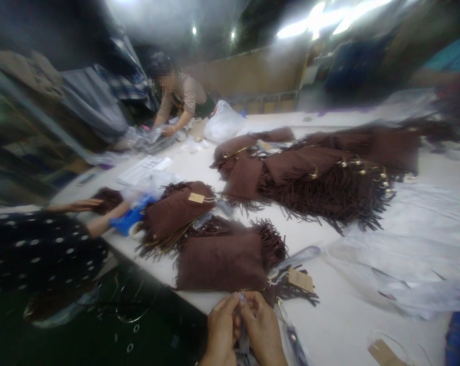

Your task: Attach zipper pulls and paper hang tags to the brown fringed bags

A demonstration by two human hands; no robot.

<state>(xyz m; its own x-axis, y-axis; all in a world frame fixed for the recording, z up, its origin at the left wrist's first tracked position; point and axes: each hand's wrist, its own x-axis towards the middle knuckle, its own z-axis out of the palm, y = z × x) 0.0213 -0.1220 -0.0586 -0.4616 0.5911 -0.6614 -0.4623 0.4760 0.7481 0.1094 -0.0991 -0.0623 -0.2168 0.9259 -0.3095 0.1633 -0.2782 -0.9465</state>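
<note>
At the bottom middle, my left hand [224, 325] and my right hand [261, 325] meet with fingers pinched together. Between them is a small greyish strip or wisp, too blurred to name. Just beyond my fingertips lies a brown fringed bag [220, 262], its front edge close to both hands. A tan paper tag [301, 279] on white string rests at the bag's right, over loose fringe. Beside my right hand is a dark-handled metal tool [295, 338], perhaps scissors, partly out of view.
More fringed bags [302, 162] with gold rings are heaped across the white table [199, 162]. Another tagged bag [176, 211] lies left, beside a blue tape dispenser [132, 216]. A co-worker's spotted sleeve [42, 249] reaches in. Clear plastic bags [405, 249] spread rightward. Another person [180, 96] stands far back.
</note>
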